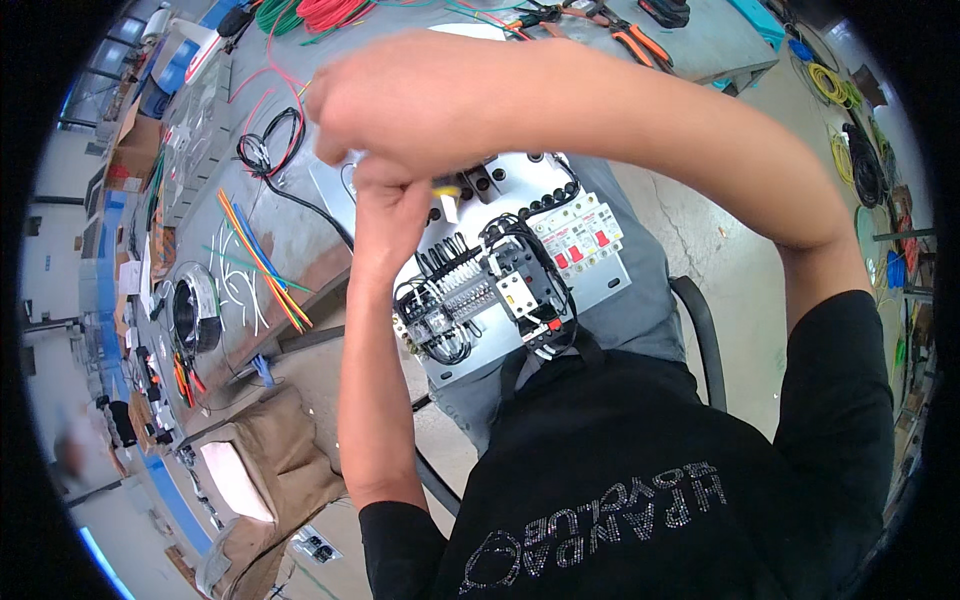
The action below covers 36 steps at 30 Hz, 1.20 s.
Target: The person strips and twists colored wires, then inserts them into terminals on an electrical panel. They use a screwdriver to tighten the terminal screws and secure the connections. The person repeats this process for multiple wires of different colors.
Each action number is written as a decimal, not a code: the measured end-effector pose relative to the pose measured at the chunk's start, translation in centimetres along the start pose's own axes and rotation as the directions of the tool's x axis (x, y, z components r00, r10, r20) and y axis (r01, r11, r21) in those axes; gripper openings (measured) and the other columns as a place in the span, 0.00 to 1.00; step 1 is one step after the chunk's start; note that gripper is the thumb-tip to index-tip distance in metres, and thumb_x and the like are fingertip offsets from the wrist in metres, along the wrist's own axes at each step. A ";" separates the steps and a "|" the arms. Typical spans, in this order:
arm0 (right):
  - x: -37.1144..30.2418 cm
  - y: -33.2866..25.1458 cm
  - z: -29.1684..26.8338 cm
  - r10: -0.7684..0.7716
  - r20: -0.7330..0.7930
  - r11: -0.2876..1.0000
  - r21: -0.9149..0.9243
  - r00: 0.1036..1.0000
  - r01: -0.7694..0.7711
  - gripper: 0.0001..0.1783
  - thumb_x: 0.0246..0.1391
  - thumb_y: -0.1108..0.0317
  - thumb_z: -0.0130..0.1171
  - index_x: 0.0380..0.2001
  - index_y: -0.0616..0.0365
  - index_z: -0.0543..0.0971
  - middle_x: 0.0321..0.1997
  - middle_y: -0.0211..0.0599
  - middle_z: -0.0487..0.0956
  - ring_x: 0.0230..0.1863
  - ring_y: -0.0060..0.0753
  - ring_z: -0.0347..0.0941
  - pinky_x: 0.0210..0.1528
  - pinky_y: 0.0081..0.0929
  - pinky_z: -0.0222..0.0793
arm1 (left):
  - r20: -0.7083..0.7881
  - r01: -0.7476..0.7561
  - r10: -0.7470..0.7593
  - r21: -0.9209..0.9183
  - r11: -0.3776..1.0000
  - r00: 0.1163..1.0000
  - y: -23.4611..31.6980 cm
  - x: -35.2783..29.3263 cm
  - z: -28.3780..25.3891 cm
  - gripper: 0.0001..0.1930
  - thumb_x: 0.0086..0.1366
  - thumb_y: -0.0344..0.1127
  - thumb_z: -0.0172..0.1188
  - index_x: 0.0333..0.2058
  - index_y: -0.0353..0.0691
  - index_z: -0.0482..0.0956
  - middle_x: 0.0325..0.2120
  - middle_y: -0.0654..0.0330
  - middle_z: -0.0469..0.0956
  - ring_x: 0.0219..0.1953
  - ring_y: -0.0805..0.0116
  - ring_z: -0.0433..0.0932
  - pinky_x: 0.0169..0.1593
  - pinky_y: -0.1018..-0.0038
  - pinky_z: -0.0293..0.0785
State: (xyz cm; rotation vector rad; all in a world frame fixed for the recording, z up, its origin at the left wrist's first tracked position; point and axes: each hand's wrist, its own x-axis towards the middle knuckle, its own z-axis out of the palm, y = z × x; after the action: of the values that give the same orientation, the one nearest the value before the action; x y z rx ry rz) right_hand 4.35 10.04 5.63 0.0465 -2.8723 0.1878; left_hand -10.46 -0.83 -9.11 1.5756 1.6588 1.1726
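Note:
A white metal mounting plate [455, 365] with electrical parts lies tilted across my lap, its far end at the bench. My right arm reaches over it from the right, and my right hand [395, 105], blurred, is curled above my left hand [390, 210]. The left hand is closed near the plate's left side; what either hand holds is hidden. A small yellow piece [446, 190] shows beside the left hand. On the plate sit circuit breakers [580, 243] with red levers, a contactor [518, 297], a row of terminal blocks [470, 298] and bundled black wires [450, 350].
The grey bench [320, 225] holds a coiled black cable [275, 145], cut coloured wires [265, 260], a wire roll [195, 310], red and green wire coils [330, 12] and orange-handled pliers [640, 45]. Left of me is a brown cloth-covered seat [285, 440]; a black chair arm [705, 340] stands right.

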 end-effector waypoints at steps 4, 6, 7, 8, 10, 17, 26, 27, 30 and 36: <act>-1.3 3.1 -0.4 -0.061 -0.047 0.938 0.340 0.997 0.073 0.26 0.50 0.58 0.73 0.52 0.57 0.87 0.35 0.43 0.87 0.38 0.45 0.85 0.39 0.44 0.80 | -0.069 -0.117 0.111 -0.092 0.989 0.991 2.1 0.8 1.4 0.12 0.77 0.37 0.61 0.47 0.33 0.86 0.43 0.57 0.87 0.42 0.73 0.82 0.46 0.70 0.81; -2.3 3.0 -0.7 -0.137 0.042 0.885 0.454 0.990 0.103 0.25 0.48 0.58 0.75 0.49 0.59 0.88 0.33 0.44 0.87 0.35 0.42 0.85 0.37 0.40 0.79 | -0.100 -0.012 0.009 -0.025 1.000 0.995 2.0 0.4 0.7 0.12 0.74 0.34 0.61 0.49 0.34 0.85 0.42 0.57 0.87 0.43 0.72 0.82 0.49 0.71 0.79; -2.6 3.0 -1.1 -0.181 0.092 0.855 0.507 0.979 0.110 0.25 0.48 0.58 0.75 0.48 0.60 0.88 0.32 0.44 0.87 0.34 0.40 0.85 0.36 0.38 0.79 | -0.177 -0.052 0.044 -0.036 0.998 0.983 2.3 -0.1 1.0 0.09 0.73 0.30 0.59 0.45 0.32 0.85 0.38 0.57 0.87 0.41 0.70 0.83 0.49 0.70 0.78; -2.1 2.0 -1.3 -0.187 0.171 0.879 0.469 0.967 0.087 0.23 0.47 0.60 0.76 0.46 0.61 0.88 0.37 0.46 0.87 0.40 0.45 0.84 0.41 0.40 0.78 | -0.151 -0.022 0.023 0.007 1.000 0.988 2.0 -0.6 0.5 0.10 0.74 0.32 0.61 0.47 0.33 0.84 0.39 0.57 0.87 0.42 0.71 0.82 0.49 0.71 0.78; -1.1 1.4 -0.5 -0.139 0.179 0.920 0.386 0.974 0.060 0.16 0.47 0.63 0.74 0.39 0.61 0.89 0.35 0.46 0.86 0.40 0.49 0.83 0.44 0.43 0.77 | -0.080 -0.024 0.025 0.009 1.000 0.996 -0.4 -0.3 0.4 0.14 0.76 0.37 0.62 0.54 0.35 0.83 0.44 0.59 0.86 0.45 0.72 0.81 0.50 0.72 0.77; -1.1 4.4 -0.4 0.161 -0.076 0.982 0.113 0.984 -0.152 0.16 0.56 0.56 0.69 0.38 0.58 0.90 0.33 0.44 0.86 0.37 0.49 0.84 0.42 0.44 0.78 | -0.012 0.017 -0.018 -0.076 0.997 1.000 2.1 0.0 1.5 0.13 0.78 0.39 0.62 0.46 0.34 0.87 0.41 0.62 0.87 0.38 0.77 0.78 0.45 0.74 0.78; -3.1 0.8 0.0 -0.103 -0.129 0.968 0.215 0.986 0.129 0.34 0.64 0.38 0.63 0.25 0.63 0.90 0.65 0.54 0.80 0.75 0.54 0.67 0.69 0.47 0.71 | -0.141 0.150 -0.181 -0.207 0.967 0.973 2.2 0.2 1.4 0.13 0.77 0.35 0.61 0.52 0.32 0.84 0.45 0.61 0.85 0.43 0.72 0.80 0.49 0.72 0.78; -2.5 0.7 -0.8 -0.071 -0.061 0.974 0.209 0.996 0.082 0.34 0.63 0.38 0.63 0.26 0.63 0.90 0.64 0.55 0.80 0.73 0.54 0.69 0.69 0.46 0.71 | -0.070 0.004 -0.010 -0.080 0.997 0.997 1.2 0.4 1.3 0.15 0.79 0.36 0.59 0.54 0.31 0.84 0.50 0.59 0.86 0.44 0.72 0.81 0.51 0.71 0.79; -2.0 4.2 -1.6 0.069 -0.069 0.994 0.089 0.995 -0.063 0.34 0.62 0.38 0.64 0.25 0.63 0.90 0.63 0.57 0.81 0.72 0.55 0.70 0.68 0.46 0.71 | -0.001 0.074 -0.074 -0.016 0.997 0.997 1.9 0.5 1.4 0.13 0.79 0.37 0.61 0.45 0.31 0.86 0.44 0.63 0.87 0.39 0.79 0.77 0.48 0.76 0.77; -4.8 0.7 0.0 -0.090 -0.171 0.989 0.102 0.981 0.109 0.33 0.60 0.39 0.66 0.26 0.64 0.90 0.60 0.55 0.82 0.73 0.58 0.68 0.70 0.46 0.70 | -0.060 0.068 -0.060 0.143 0.987 0.996 -0.8 -0.5 0.4 0.15 0.79 0.39 0.60 0.54 0.34 0.83 0.41 0.63 0.84 0.41 0.73 0.79 0.48 0.72 0.77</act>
State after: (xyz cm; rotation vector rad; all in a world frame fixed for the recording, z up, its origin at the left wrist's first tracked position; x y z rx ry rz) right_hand 8.94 10.86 4.33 0.1867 -2.6832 0.3156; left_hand -10.43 -1.16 -10.10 1.5766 1.8533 1.0934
